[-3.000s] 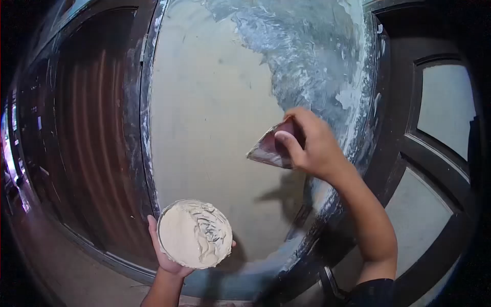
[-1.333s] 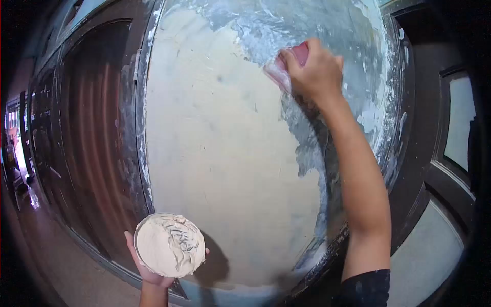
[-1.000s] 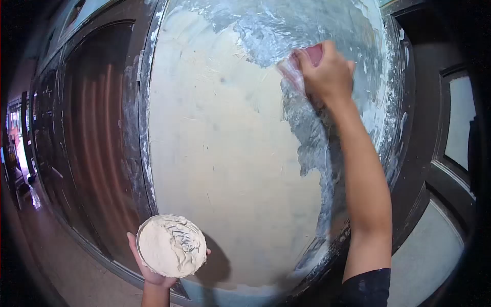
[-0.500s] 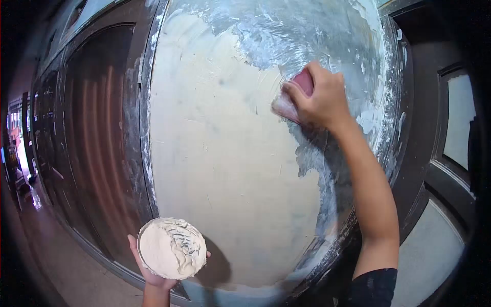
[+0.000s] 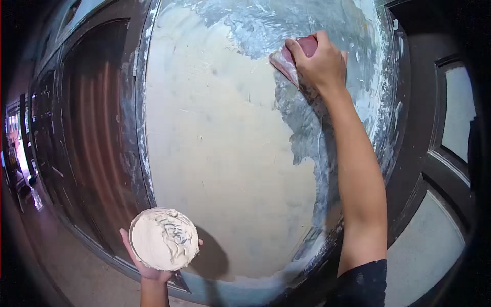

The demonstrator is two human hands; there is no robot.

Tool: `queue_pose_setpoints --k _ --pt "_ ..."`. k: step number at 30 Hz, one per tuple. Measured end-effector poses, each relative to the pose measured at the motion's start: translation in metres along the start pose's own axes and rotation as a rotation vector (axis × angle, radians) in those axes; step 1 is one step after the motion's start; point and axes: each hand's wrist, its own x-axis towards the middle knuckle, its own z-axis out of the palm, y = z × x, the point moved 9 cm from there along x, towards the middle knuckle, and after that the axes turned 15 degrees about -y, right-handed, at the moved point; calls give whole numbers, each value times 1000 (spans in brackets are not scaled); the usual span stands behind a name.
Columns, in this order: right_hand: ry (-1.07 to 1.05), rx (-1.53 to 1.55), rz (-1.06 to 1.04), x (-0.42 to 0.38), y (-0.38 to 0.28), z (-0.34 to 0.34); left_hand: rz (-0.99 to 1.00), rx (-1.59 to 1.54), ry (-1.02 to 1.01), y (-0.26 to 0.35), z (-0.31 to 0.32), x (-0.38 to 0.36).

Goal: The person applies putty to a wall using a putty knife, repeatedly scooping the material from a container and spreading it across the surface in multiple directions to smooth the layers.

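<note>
My right hand [image 5: 323,65] grips a reddish putty spreader [image 5: 287,62], its edge smeared with pale filler and laid against the wall panel [image 5: 220,153]. Smooth cream filler covers most of that panel; blue-grey surface shows above and to the right of the coat, along a ragged border near the spreader. Low on the left, my left hand [image 5: 152,274] supports a round bowl [image 5: 131,236] from beneath, fingers wrapped around its sides. Inside the bowl, cream putty [image 5: 162,243] lies smooth on the left and ridged on the right.
A dark framed door [image 5: 97,138] with a reddish-brown panel stands to the left of the wall. At the right is another dark frame [image 5: 444,179] with pale panels. The floor [image 5: 97,273] shows at lower left.
My right hand and the spreader have moved up slightly, exposing more blue-grey surface at the filler's border. The bowl sits a little higher and further left in view.
</note>
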Motion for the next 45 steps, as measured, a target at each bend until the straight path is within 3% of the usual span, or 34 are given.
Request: queue_pose_setpoints --k 1,4,5,8,11,12,13,15,18,21,23,25,27,29,32,34,36,40,42,45 --pt "7 2 -2 -3 -3 3 5 3 -5 0 1 2" --pt "-144 -58 -444 -43 -61 27 57 -63 70 0 -1 0" --pt "-137 -56 -452 -38 -61 27 68 -64 66 0 -4 0" --pt "86 -59 -161 -13 -22 5 65 7 53 -1 -2 -2" --pt "16 57 -187 -15 -21 6 50 58 -58 -1 1 0" --pt "-98 25 -294 -27 -37 16 93 -85 91 -3 0 -2" --pt "-124 -13 -419 -43 -55 21 103 -87 86 -3 -2 -1" --pt "-149 -66 -448 -48 -63 31 69 -73 32 -4 0 -2" --pt "-15 -105 10 -5 -3 13 43 48 -49 -1 7 -3" --pt "115 -14 124 -7 21 -6 35 97 -145 2 7 -2" --pt "98 22 89 -16 18 -11 20 108 -124 -1 2 -4" --pt "157 225 -97 -25 2 -24 4 124 -103 -3 7 -5" --pt "130 289 -116 -37 -15 -31 49 -140 -28 -5 17 -4" --pt "153 331 -380 -52 -51 -49 18 -154 -53 -5 21 -1" --pt "38 209 -597 -90 -117 -66 -62 -109 -120 -5 31 2" --pt "-182 218 -769 -118 -162 -63 -103 -158 -144 -3 41 5" --pt "-381 178 -857 -152 -189 -58 -137 -96 -200 -5 46 16" --pt "-487 133 -951 -203 -215 -66 -166 -117 -208 -6 57 21" --pt "-665 110 -958 -223 -216 -61 -181 -141 -172 -8 57 19" --pt "-624 23 -963 -237 -219 -69 -209 -131 -227 -8 63 13"
